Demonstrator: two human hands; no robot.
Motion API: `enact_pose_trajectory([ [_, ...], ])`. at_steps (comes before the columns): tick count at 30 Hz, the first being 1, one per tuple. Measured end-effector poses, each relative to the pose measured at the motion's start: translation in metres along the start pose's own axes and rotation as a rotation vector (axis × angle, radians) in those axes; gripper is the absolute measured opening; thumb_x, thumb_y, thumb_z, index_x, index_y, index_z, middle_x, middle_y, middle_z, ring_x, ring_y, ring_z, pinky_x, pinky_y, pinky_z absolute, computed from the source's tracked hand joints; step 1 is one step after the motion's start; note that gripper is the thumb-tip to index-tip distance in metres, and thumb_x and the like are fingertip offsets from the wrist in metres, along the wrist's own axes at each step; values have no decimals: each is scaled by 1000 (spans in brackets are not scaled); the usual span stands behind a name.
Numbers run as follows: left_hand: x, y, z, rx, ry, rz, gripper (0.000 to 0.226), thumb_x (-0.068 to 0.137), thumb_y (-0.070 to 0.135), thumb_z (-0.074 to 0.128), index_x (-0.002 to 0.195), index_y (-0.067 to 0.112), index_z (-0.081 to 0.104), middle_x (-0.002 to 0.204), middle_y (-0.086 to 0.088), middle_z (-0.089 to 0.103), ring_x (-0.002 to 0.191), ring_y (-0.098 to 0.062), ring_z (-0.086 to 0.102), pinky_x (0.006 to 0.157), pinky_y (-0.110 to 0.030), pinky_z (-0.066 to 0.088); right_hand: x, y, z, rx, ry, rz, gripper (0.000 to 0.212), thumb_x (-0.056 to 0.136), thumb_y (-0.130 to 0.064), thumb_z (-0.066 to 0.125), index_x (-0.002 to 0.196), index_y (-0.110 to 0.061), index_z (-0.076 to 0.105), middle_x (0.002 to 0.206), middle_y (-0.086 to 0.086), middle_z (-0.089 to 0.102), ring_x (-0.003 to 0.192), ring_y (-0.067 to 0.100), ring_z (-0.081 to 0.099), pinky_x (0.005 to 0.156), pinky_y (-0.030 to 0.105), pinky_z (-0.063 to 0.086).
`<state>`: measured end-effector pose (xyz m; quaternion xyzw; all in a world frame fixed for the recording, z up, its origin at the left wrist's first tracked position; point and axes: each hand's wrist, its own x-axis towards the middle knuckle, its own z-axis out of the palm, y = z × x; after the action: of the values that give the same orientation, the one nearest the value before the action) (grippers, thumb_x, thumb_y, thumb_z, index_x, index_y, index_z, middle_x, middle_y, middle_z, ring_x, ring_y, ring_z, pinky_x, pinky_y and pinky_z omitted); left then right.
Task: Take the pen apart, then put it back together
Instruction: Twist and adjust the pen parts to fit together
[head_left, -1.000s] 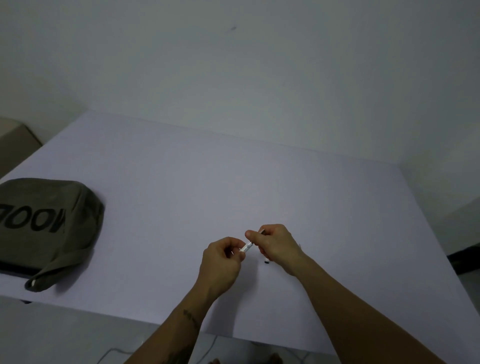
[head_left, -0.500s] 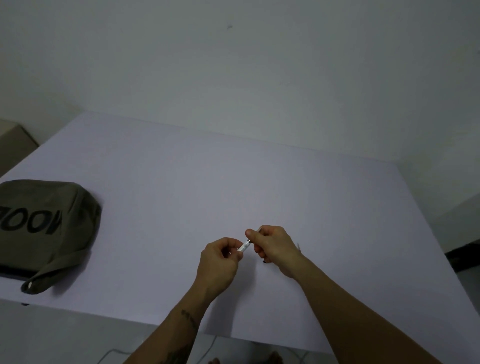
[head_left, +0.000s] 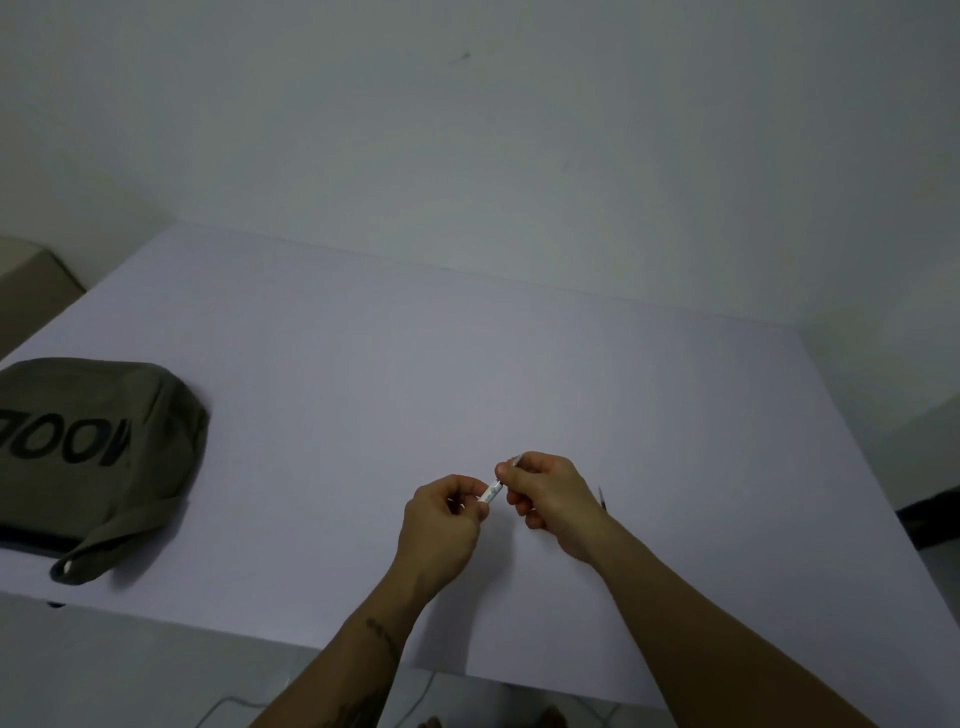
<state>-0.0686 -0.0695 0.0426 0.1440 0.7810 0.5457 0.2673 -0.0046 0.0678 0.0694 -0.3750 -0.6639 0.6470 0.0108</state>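
head view: my left hand (head_left: 441, 512) and right hand (head_left: 545, 491) each pinch one end of the pen (head_left: 491, 492), held just above the worktop (head_left: 467, 364). mid-task i'd judge; taking apart or refitting, can't tell. olive bag (head_left: 98, 447) far left, nothing in the way.

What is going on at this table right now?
A person holds a small white pen between both hands above the table. The left hand pinches one end and the right hand grips the other. Whether they are pulling it apart or joining it is unclear. An olive bag lies at the left.
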Motion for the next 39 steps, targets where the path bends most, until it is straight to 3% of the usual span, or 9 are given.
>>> enact_pose_trajectory([
  [5,0,-1,-1,4,-1,-10,14,87,9,66,88,21,73,72,3,64,61,-11,55,45,-9,42,-1,0,-6,72,-11,6,14,90,-11,65,96,-12,77,69,5,65,59,14,52,48,23,41],
  [8,0,-3,0,17,-9,-9,17,86,10,67,84,26,71,75,4,66,63,-11,57,50,-13,45,-2,1,-4,35,8,-2,12,89,-10,64,89,-8,76,66,5,64,57,14,52,47,22,41],
  [14,0,-5,0,36,-10,-9,23,86,11,67,79,33,68,76,5,67,66,-12,60,53,-15,50,-1,4,5,-81,54,-3,21,90,-26,66,73,-14,65,63,2,62,55,13,50,50,24,42],
  [18,0,-3,-2,36,-13,-12,20,85,11,68,83,30,70,76,5,66,64,-11,58,52,-15,47,-2,1,-2,63,-22,33,10,90,-15,66,89,-8,73,68,5,63,56,13,50,48,23,40],
  [21,1,-1,-3,20,-6,-10,17,86,10,67,84,27,72,73,6,65,61,-11,56,49,-15,44,-1,-1,-7,187,-87,72,16,90,-4,62,97,-5,76,70,7,65,59,14,51,48,23,39],
  [27,1,2,-1,1,-24,2,17,86,9,66,86,25,72,73,5,64,63,-10,56,54,-18,47,1,-1,-3,101,-23,42,14,91,-15,66,80,-7,68,70,9,63,55,13,49,46,22,39],
  [33,-1,0,-2,5,-4,-13,15,87,10,66,87,23,72,75,5,65,65,-12,56,54,-19,44,-2,4,-6,215,-85,73,17,93,-8,61,99,-8,76,73,6,64,62,14,51,50,23,40],
  [39,-6,1,2,3,-13,-17,13,88,10,65,90,21,72,79,4,65,68,-12,56,55,-17,44,-2,5,1,102,9,30,17,90,-16,67,73,-13,67,68,6,60,56,13,49,46,22,39],
])
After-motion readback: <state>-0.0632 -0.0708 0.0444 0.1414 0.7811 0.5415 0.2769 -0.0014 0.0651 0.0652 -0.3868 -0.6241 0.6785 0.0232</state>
